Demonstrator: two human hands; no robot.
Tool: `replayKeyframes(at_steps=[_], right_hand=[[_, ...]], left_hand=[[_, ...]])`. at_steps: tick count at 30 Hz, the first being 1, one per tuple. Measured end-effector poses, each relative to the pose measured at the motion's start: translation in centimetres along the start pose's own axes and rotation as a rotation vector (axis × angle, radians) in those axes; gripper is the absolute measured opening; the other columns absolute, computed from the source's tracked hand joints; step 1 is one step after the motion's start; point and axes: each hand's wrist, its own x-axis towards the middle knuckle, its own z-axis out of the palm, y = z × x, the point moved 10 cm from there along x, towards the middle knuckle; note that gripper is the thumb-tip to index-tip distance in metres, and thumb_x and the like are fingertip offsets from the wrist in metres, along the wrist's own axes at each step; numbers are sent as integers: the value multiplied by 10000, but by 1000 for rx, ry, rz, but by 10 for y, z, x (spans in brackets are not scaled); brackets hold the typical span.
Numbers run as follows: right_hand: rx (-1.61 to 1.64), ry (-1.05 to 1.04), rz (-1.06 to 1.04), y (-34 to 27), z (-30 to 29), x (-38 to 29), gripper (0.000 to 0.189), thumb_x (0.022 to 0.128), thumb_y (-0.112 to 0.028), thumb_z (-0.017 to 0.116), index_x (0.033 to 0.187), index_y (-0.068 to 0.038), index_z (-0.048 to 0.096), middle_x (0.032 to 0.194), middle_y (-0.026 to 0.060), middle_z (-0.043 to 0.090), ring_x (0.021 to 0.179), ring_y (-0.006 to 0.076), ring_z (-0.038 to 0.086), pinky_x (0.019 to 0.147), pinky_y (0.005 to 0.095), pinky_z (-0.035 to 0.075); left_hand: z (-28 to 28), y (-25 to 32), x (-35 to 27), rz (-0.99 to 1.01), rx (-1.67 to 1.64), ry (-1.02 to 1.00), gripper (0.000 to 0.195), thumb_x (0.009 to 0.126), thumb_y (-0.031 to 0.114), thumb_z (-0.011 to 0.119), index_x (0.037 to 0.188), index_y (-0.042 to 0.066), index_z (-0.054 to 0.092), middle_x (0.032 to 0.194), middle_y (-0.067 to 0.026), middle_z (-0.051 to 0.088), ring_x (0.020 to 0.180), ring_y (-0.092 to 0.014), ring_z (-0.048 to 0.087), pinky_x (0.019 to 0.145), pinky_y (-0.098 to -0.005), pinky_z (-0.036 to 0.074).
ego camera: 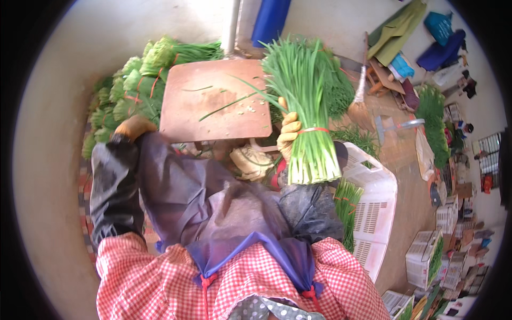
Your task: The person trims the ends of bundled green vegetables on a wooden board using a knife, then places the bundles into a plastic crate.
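Note:
In my gloved right hand (289, 134) is a thick bundle of green garlic chives (314, 108), held upright with the pale cut ends toward me and a red band (314, 130) round its lower part. My left hand (135, 127), in a tan glove, rests by my apron-covered knee, beside the near left corner of a small brown board-topped table (216, 132); its fingers are partly hidden. A few loose green stalks (228, 106) and small pale scraps lie on the tabletop.
Banded bundles of chives (138, 86) are piled left of the table. More greens (340, 90) lie behind the held bundle. A white plastic crate (372, 212) with a bundle stands at my right. Beyond are a broom (360, 100), further crates (424, 256) and people in the distance.

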Motion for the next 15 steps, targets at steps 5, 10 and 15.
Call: replayKeyframes(at_steps=[5,10,15], right_hand=[[-98,137,-56,-5,-14,-13,582,996,-442,568,1398,-26,502,1225,152,660,990,275,684,861,437,583],[-181,170,-46,1,-13,9,568,998,-433,570,1391,-27,510,1217,146,665,976,270,688,845,427,586],[-206,118,26,36,-5,67,554,999,-423,573,1383,-28,518,1209,140,669,962,264,692,829,417,589]], left_hand=[[-14,-13,35,-233,-660,86,162,799,168,647,900,61,715,879,-56,667,822,-214,611,754,-346,496],[-72,-65,-87,-876,-1017,624,273,833,213,694,1030,27,661,883,-11,621,797,-129,563,737,-277,462],[-44,-82,-320,-1300,-536,510,434,855,311,691,1148,2,607,1036,-61,602,941,-167,556,837,-303,452]])
